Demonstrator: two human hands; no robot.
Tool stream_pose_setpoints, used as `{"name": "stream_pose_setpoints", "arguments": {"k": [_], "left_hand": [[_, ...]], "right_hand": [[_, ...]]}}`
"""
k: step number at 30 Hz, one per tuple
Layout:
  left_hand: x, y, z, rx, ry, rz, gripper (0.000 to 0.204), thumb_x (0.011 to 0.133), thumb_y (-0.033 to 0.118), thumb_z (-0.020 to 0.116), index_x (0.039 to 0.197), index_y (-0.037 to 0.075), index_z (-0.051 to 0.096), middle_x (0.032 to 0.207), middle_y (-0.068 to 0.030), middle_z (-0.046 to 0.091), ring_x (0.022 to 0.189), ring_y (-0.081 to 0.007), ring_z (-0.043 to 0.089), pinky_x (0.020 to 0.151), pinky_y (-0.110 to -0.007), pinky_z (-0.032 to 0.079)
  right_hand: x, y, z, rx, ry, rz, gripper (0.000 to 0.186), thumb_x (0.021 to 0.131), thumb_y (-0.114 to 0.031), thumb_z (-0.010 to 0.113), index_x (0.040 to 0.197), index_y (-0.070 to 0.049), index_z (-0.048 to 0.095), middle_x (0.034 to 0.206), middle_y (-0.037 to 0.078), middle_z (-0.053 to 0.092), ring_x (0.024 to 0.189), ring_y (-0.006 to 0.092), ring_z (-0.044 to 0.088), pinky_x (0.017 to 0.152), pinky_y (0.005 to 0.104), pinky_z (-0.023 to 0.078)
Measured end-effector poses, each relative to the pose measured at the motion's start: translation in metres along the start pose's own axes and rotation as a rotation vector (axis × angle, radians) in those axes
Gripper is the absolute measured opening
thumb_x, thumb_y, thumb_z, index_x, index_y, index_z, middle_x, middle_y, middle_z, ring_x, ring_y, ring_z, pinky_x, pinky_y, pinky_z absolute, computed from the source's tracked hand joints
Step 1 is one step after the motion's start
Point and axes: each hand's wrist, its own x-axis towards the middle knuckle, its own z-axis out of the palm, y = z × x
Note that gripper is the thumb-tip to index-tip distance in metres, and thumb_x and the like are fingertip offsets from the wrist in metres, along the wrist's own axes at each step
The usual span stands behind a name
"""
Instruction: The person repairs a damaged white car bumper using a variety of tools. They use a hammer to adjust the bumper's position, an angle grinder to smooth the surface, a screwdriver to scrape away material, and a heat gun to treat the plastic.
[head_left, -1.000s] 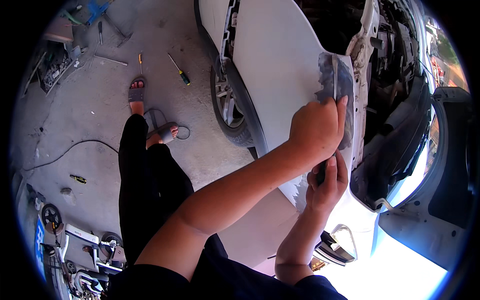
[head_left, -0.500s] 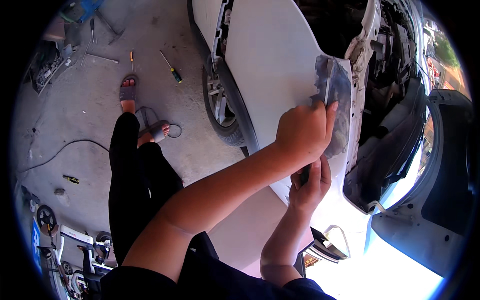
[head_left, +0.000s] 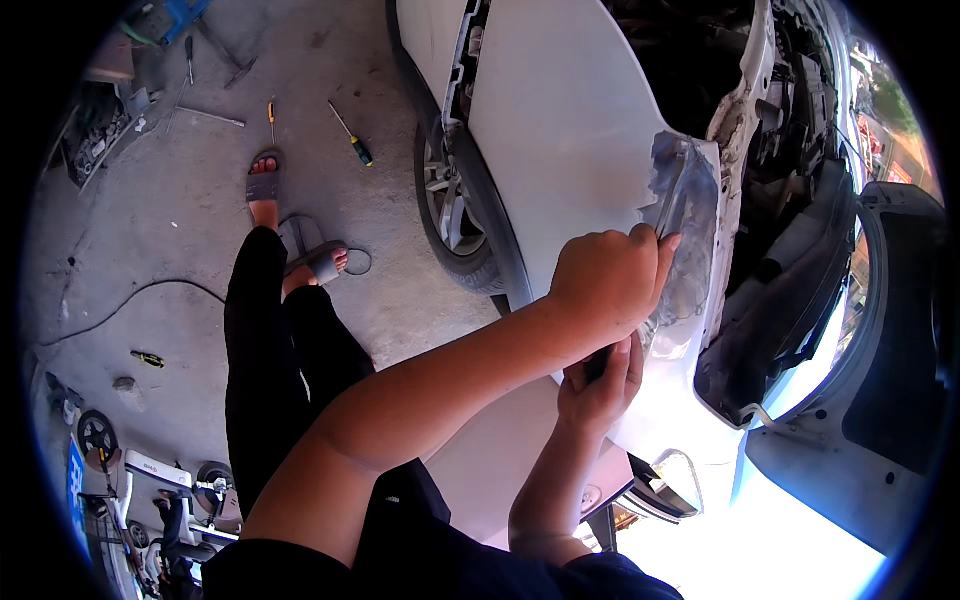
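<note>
A long narrow metal tool, which looks like a file (head_left: 675, 195), lies slantwise over a bare grey patch (head_left: 692, 262) on a white car's fender (head_left: 560, 130). My left hand (head_left: 608, 278) is closed round its middle, knuckles up, with the thumb stretched along the patch. Below it, my right hand (head_left: 603, 388) is closed on a dark handle (head_left: 597, 364) that lines up with the metal strip. My left forearm crosses in front of the car. The join between strip and handle is hidden behind my left hand.
The car's front wheel (head_left: 455, 205) and open engine bay (head_left: 775, 250) flank the fender. A detached-looking dark-lined panel (head_left: 900, 330) stands at the right. Screwdrivers (head_left: 352, 135) and a cable (head_left: 130, 295) lie on the concrete floor. A scooter (head_left: 150, 470) stands lower left.
Both hands have moved down and left relative to the fender, the right one more. The tool now slants more across the patch. The whole view has shifted slightly.
</note>
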Motion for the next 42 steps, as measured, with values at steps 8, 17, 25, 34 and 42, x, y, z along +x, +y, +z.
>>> {"name": "stream_pose_setpoints", "arguments": {"k": [8,17,25,34,42], "left_hand": [[0.001,-0.009,0.002,0.031,0.015,0.049,0.043,0.099,0.031,0.048,0.067,0.003,0.055,0.046,-0.0145,0.053,0.041,-0.0326,0.057,0.041,-0.041,0.047],[0.002,-0.006,0.005,0.038,0.061,0.033,0.044,0.099,0.03,0.048,0.065,0.003,0.055,0.046,-0.0159,0.052,0.042,-0.0349,0.057,0.042,-0.042,0.046],[0.005,-0.011,0.0,0.047,0.07,0.032,0.046,0.099,0.032,0.046,0.066,0.002,0.055,0.046,-0.017,0.052,0.043,-0.037,0.057,0.043,-0.044,0.046],[0.0,-0.013,0.007,0.024,0.065,0.041,0.045,0.099,0.031,0.048,0.066,0.001,0.054,0.045,-0.0166,0.051,0.043,-0.0357,0.057,0.042,-0.043,0.046],[0.002,-0.011,0.006,0.022,0.069,0.052,0.046,0.099,0.032,0.047,0.066,0.001,0.054,0.047,-0.0174,0.053,0.046,-0.0378,0.058,0.044,-0.045,0.046]], "right_hand": [[0.006,0.014,0.012,0.044,0.002,-0.021,0.034,0.097,-0.019,0.051,0.118,0.007,0.053,0.07,0.003,0.054,0.046,0.0056,0.04,0.039,0.02,0.025],[0.005,0.014,0.012,0.036,-0.006,-0.003,0.035,0.097,-0.022,0.052,0.117,0.006,0.054,0.068,0.002,0.052,0.045,0.0049,0.038,0.04,0.02,0.025],[0.003,0.021,0.014,0.141,0.003,0.002,0.035,0.096,-0.017,0.054,0.122,0.008,0.053,0.072,0.006,0.056,0.047,0.0059,0.04,0.04,0.0195,0.025],[0.0,0.024,0.008,0.129,-0.028,0.003,0.037,0.097,-0.017,0.051,0.124,0.008,0.052,0.071,0.005,0.054,0.047,0.006,0.04,0.041,0.0191,0.025],[0.001,0.024,0.005,0.143,0.007,0.026,0.036,0.095,-0.013,0.055,0.124,0.007,0.053,0.075,0.006,0.057,0.057,0.0082,0.048,0.042,0.0195,0.031]]}}
